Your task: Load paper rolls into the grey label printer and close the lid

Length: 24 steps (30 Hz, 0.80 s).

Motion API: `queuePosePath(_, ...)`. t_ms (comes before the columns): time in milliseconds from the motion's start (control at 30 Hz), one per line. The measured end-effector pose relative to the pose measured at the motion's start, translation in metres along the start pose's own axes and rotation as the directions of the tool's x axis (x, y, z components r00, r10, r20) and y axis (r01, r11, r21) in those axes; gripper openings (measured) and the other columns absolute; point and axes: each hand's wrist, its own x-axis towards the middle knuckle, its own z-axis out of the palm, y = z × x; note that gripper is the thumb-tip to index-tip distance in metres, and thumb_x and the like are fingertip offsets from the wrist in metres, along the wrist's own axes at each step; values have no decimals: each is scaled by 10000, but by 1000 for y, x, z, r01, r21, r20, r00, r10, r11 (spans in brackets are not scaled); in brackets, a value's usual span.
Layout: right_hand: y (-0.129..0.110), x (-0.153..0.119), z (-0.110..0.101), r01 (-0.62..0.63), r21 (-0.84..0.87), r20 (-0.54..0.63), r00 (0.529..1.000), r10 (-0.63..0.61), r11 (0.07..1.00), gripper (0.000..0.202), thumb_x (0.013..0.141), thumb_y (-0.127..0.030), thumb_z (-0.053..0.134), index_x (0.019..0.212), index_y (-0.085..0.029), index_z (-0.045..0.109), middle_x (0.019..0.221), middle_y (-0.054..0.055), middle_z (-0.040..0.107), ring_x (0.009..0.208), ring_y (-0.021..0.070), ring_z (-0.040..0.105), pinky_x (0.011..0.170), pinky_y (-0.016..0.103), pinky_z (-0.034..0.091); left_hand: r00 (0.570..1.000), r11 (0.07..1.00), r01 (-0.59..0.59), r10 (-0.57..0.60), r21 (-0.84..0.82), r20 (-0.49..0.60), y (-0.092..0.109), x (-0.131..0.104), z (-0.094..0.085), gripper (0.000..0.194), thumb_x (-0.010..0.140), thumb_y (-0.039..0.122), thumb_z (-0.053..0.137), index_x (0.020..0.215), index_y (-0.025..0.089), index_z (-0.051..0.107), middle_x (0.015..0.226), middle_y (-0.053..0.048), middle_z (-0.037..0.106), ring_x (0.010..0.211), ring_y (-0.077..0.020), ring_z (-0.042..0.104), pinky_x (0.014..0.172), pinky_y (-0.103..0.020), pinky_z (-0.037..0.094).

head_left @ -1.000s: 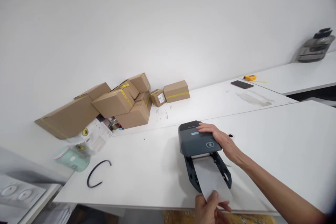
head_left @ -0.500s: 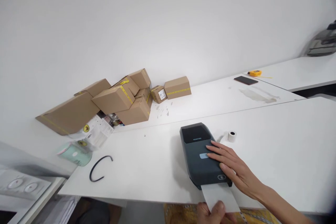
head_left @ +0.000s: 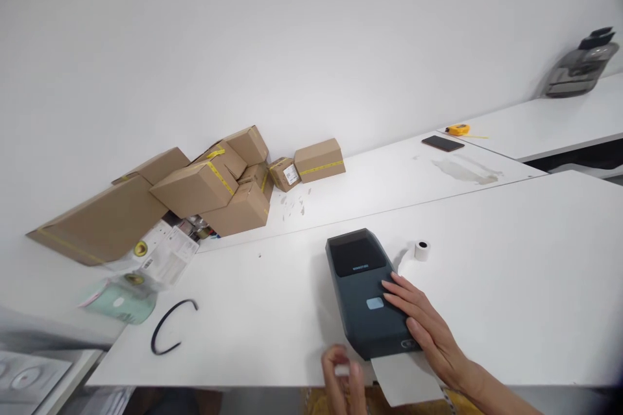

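Fingers of the R hand lie flat on the printer, resting rather than gripping; those of the L hand are loosely curled & off the paper, at 7 o'clock from the printer. Printer = dark blue-grey, by the table's near edge, lid down, black panel at far end (pale lettering too small to read), light-blue label mid-lid. White paper sticks out at approx. 5 o'clock. Vs. 0.5 s ago: L hand's let go of the paper; R hand's still on the lid. Around: white roll at 2 o'clock, phone & tape measure at 1, boxes at 10, curved black strip at 9. R hand partly hides the lid's R side.
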Motion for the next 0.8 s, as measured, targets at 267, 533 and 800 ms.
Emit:
queuePosePath(267, 11, -6, 1, 41, 0, 27, 999, -41, 999, 479, 988, -197, 388, 1444, -286, 506, 1493, 46, 531, 1453, 280, 386, 1150, 506, 422, 994, 992, -28, 40, -120, 98, 27, 28, 31, 865, 853, 634, 532, 1535, 177, 261, 1630, -117, 296, 1477, -267, 336, 1110, -286, 406)
queuePosePath(533, 13, -9, -1, 33, -23, 62, 998, -31, 999, 501, 982, -190, 374, 1467, -267, 477, 1521, 30, 502, 1477, 261, 346, 1198, 475, 360, 996, 990, -33, 45, -136, 82, 15, 34, 32, 866, 808, 620, 567, 1488, 148, 314, 1559, -164, 407, 1394, -318, 444, 1058, -323, 453)
queuePosePath(800, 19, -16, 0, 22, -26, 83, 996, -20, 999, 498, 995, -212, 352, 1475, -263, 472, 1548, 12, 469, 1491, 275, 316, 1212, 501, 331, 991, 976, -53, 77, -212, 109, 4, 36, 37, 989, 732, 796, 562, 1460, 185, 288, 1504, -191, 444, 1301, -360, 516, 1009, -360, 492)
